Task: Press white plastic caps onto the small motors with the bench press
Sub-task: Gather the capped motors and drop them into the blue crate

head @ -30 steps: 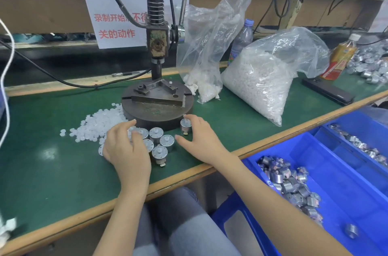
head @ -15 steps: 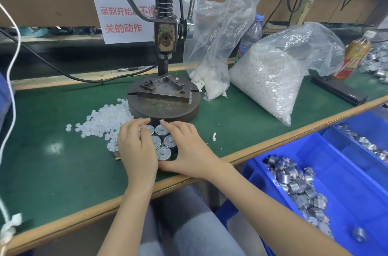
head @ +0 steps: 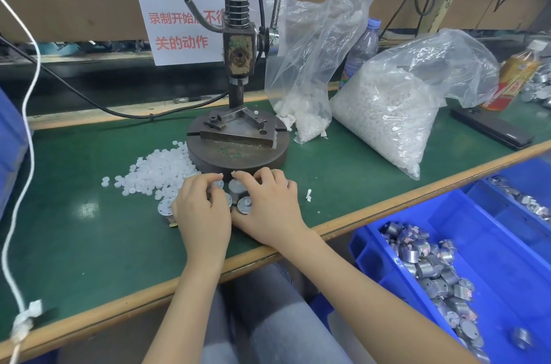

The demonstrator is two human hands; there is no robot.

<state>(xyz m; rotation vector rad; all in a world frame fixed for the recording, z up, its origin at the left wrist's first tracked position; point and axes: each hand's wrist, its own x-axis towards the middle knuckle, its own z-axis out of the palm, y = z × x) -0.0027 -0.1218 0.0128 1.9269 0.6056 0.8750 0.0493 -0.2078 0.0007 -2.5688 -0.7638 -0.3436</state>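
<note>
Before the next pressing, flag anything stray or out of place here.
A small white scrap lies alone on the mat just right of the right hand, away from the loose cap pile left of the press base. Nothing looks damaged.

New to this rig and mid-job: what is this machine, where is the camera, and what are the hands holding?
This is one view, from a camera worn on the person's head, looking down at a green bench. The tall dark machine is a lever-worked bench press on a round metal base. In front of the base stands a cluster of small silver motors. The left hand and right hand cup that cluster from either side, fingers curved over it; whether either grips a motor is hidden. Loose white caps lie left of the base, more fill the bag on the right, and the blue bin holds more motors.
</note>
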